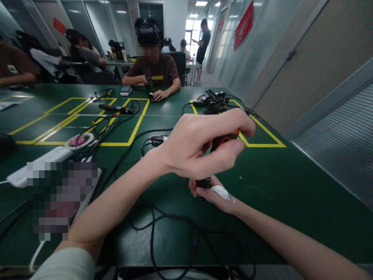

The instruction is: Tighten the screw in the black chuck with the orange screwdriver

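Green tabletop [271, 182] spreads beneath the left hand [198, 146], its fingers curled closed around a black-and-red tool [223, 140], long axis mostly hidden, just above a black piece [204, 182] enclosed by the lower right hand [217, 201].

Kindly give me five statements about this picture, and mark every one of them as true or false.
1. The left hand curls around a black-and-red object. True.
2. The white patch is on the left hand. False: it is on the right hand.
3. Yellow lines mark the green table. True.
4. The white power strip lies right of both hands. False: it lies left of them.
5. The person seated opposite wears a headset. True.
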`<state>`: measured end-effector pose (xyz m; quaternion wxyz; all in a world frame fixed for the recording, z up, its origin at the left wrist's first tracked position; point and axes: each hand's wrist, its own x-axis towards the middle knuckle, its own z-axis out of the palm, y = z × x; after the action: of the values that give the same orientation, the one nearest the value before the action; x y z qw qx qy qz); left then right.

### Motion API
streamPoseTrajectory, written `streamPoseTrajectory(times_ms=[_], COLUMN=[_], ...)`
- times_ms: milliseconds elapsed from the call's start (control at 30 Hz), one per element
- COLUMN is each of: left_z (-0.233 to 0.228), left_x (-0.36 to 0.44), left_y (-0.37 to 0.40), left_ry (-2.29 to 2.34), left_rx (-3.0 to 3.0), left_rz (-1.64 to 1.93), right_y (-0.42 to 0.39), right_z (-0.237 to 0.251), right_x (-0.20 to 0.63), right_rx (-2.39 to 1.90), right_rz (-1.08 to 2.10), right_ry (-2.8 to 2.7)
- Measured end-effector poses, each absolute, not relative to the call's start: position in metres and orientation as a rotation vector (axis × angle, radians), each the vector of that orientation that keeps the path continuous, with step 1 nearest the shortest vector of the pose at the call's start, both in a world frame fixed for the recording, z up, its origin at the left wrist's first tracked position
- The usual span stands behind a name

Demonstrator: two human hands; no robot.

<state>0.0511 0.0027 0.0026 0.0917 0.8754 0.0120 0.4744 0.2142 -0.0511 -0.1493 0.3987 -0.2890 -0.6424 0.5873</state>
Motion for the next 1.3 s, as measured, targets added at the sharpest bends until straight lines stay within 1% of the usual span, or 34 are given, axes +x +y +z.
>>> streamPoseTrajectory(times_ms=[133,400,667,900,1033,1300], left_z=[0.0042,0.0016,0.0039,0.0015,0.0005,0.0024], left_x=[0.0492,0.0538,0.0494,0.0525,0.0542,0.0515], left_y=[0.0008,0.0028,0.0009,0.0024,0.0057,0.0024], left_ry=[0.052,0.102,0.081,0.133,0.087,-0.027], left_rx=[2.538,2.568,2.612,2.637,2.619,2.558], left_rz=[1.404,1.566,1.443,1.581,1.642,1.433], right_y=[-0.0509,-0.0514,-0.0516,-0.0502,-0.0509,-0.0517], right_z=[-0.1492,-0.1531,-0.1511,-0.1552,-0.1543,-0.1498], right_x=[0.214,0.2129,0.2143,0.2124,0.2125,0.2131], right_rx=[-0.726,-0.723,-0.72,-0.704,-0.714,-0.722], right_rz=[1.483,1.511,1.489,1.504,1.497,1.49], right_ry=[-1.618,-1.574,-1.61,-1.58,-1.571,-1.606])
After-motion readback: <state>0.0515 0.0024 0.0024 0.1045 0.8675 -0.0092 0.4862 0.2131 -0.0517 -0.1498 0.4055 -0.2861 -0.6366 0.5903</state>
